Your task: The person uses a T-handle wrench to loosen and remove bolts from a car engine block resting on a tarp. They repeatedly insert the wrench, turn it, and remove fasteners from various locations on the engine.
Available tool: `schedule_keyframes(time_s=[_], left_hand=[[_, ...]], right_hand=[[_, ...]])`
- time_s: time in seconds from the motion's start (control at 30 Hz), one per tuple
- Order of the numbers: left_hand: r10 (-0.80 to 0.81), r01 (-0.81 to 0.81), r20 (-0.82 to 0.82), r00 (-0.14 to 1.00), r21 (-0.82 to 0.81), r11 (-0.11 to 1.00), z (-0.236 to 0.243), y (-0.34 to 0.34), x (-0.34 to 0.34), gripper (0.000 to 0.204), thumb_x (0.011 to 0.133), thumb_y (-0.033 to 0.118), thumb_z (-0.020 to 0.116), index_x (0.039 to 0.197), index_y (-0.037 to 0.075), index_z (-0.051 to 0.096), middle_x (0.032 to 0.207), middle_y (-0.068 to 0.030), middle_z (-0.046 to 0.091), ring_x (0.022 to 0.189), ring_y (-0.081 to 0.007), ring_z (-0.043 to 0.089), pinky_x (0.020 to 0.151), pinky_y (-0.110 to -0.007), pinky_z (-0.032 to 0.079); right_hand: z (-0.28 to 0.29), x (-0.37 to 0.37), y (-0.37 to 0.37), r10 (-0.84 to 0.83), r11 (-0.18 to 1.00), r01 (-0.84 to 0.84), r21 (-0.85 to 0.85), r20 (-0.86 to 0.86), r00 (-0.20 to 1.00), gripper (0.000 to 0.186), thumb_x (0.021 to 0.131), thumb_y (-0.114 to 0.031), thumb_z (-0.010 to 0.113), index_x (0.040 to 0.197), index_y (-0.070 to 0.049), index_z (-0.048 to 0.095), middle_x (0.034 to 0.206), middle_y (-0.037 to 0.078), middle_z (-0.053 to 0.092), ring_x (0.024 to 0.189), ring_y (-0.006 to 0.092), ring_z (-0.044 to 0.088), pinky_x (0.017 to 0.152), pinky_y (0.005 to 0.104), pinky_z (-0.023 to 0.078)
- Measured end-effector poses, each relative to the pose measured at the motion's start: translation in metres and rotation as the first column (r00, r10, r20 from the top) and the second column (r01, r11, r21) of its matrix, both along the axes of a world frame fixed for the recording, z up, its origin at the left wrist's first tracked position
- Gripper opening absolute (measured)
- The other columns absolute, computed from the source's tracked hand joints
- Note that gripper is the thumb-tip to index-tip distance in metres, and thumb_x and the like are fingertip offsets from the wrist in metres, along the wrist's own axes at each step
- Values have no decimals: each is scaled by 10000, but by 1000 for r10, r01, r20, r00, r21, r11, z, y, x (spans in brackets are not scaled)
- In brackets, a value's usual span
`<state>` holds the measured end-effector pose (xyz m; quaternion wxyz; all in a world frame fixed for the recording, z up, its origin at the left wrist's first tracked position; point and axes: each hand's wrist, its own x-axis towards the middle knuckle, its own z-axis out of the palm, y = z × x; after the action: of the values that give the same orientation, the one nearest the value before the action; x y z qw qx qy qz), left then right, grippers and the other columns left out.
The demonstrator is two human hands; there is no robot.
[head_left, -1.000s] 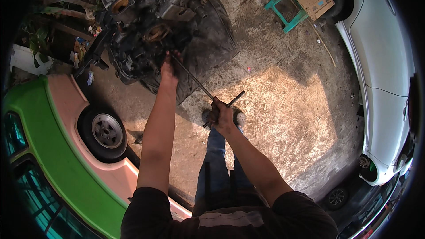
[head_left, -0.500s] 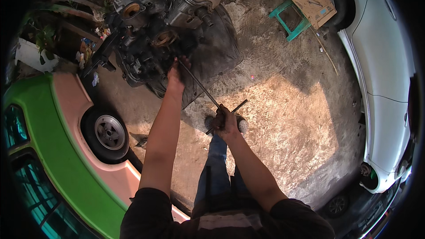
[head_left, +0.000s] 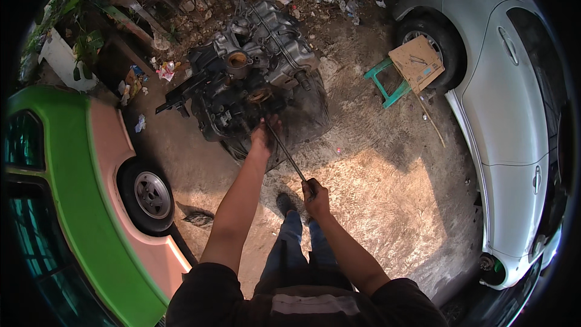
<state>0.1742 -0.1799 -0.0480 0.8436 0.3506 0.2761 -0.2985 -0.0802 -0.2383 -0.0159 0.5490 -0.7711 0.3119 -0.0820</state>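
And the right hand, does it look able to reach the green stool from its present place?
Probably not: the right hand is closed around the metal bar, and a stretch of concrete floor separates it from the green stool.

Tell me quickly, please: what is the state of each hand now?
Left hand: by the far end of the metal bar; open or closed cannot be told.
Right hand: closed around the same metal bar.

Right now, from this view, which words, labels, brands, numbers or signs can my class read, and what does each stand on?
No text can be read.
Board: blue patch, too small to tell whether it bears text.
Engine, rod: none legible.
Silver car, green-and-pink vehicle: none legible.
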Motion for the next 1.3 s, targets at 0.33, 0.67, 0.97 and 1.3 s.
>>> schedule_keyframes(time_s=[0.33,0.67,0.97,1.3], left_hand=[[13,-2,135,991,-88,996,60,35,-22,377,1046,252,380,1338,15,409,1265,-141,602,1019,-326,626,905,-439,519],[25,-15,151,988,-67,998,98,72,-30,303,1042,248,400,1278,78,482,1233,-103,628,1029,-284,628,893,-436,511],[-6,-10,221,975,69,998,121,104,-25,266,1040,254,412,1242,108,506,1231,-60,641,1018,-249,634,907,-422,489],[-124,103,216,968,107,989,132,103,19,235,1030,248,454,1201,93,502,1178,-41,668,1011,-233,629,878,-384,497]], right_hand=[[84,14,-2,121,982,-109,-153,68,990,260,956,-213,577,815,5,560,616,176,510,529,246,410,536,359,396],[134,41,24,160,972,-145,-185,68,985,286,931,-266,592,861,8,636,752,234,649,763,421,644,658,433,485],[137,70,36,148,981,-129,-146,131,980,252,819,-189,669,921,41,665,842,227,690,829,383,682,729,407,523],[186,127,17,168,939,-45,-342,340,925,275,805,-192,727,882,58,644,708,166,662,601,244,620,594,344,479]])
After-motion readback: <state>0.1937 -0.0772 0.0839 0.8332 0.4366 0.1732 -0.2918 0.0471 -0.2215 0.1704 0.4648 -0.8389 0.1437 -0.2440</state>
